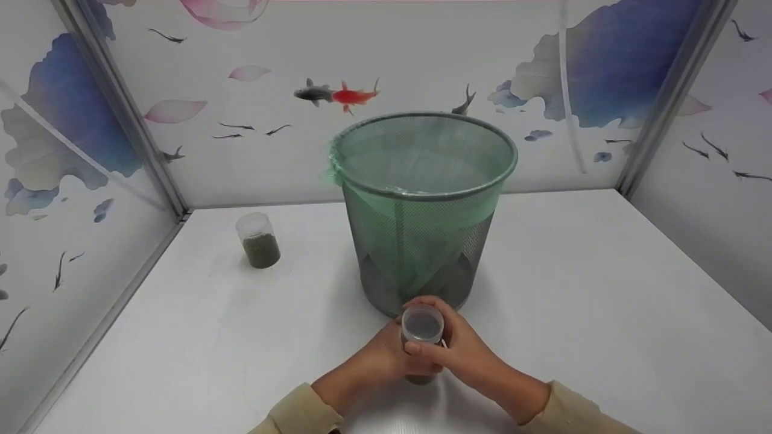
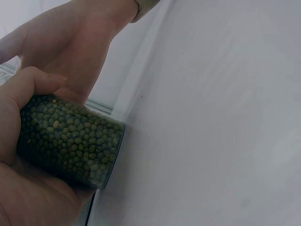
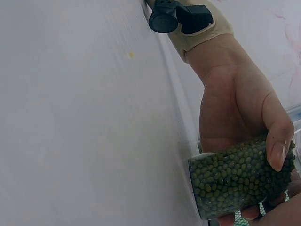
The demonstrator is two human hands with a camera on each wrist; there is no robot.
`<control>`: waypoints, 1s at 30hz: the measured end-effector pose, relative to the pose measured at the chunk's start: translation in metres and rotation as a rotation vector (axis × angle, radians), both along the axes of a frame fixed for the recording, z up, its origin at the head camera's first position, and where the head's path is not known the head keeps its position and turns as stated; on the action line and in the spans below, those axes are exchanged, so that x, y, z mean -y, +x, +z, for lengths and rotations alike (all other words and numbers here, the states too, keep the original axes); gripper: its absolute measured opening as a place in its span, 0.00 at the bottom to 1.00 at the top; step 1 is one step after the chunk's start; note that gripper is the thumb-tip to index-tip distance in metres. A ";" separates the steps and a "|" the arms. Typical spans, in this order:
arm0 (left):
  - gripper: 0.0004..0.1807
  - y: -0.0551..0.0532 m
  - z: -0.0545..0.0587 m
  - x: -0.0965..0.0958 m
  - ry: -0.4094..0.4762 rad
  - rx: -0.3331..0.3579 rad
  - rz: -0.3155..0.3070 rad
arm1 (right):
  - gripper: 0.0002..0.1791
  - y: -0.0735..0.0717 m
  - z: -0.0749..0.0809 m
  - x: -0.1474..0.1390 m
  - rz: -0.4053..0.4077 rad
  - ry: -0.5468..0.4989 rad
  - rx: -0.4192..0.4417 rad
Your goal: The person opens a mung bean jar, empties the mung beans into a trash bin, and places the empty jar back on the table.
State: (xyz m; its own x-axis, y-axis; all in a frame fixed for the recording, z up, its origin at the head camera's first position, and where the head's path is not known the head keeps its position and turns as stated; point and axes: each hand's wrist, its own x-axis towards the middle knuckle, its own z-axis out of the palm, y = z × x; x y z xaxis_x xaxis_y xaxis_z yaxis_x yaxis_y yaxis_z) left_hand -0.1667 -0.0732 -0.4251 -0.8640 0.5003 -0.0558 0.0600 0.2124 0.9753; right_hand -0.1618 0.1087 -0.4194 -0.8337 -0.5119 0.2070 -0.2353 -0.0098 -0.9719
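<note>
Both hands hold a clear jar of mung beans (image 1: 422,325) low in front of the bin. My left hand (image 1: 386,355) wraps round the jar's bean-filled body, its thumb lying along the side in the right wrist view. Higher up, my right hand (image 1: 467,346) curls round the jar's clear top, with fingers on the far side and thumb on the near side. In the left wrist view, green mung beans (image 2: 70,141) show through the wall down to the jar's base. From the right wrist, the same beans (image 3: 240,176) appear between the two hands.
A wire mesh bin (image 1: 482,241) with a thin green liner stands upright just beyond the hands. At the left on the white table (image 1: 573,289) is a second clear jar (image 1: 259,240), about half full of green contents. Printed panels (image 1: 410,48) enclose the table's back and sides.
</note>
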 end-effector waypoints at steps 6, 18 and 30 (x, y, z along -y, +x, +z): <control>0.37 0.000 -0.001 0.000 0.004 -0.014 -0.005 | 0.32 -0.001 -0.001 -0.001 -0.003 0.009 -0.001; 0.38 0.001 -0.001 0.000 0.052 0.027 -0.009 | 0.39 -0.001 -0.002 -0.001 -0.005 -0.009 -0.005; 0.37 0.001 0.000 0.000 0.033 0.006 -0.017 | 0.33 -0.001 -0.002 -0.001 0.009 -0.023 -0.002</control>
State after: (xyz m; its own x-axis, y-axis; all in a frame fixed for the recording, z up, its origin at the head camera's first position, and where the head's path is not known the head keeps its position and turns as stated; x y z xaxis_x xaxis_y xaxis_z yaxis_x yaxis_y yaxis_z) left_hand -0.1655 -0.0736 -0.4251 -0.8553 0.5163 -0.0437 0.0576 0.1786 0.9822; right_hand -0.1630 0.1095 -0.4213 -0.8290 -0.5142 0.2200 -0.2368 -0.0338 -0.9710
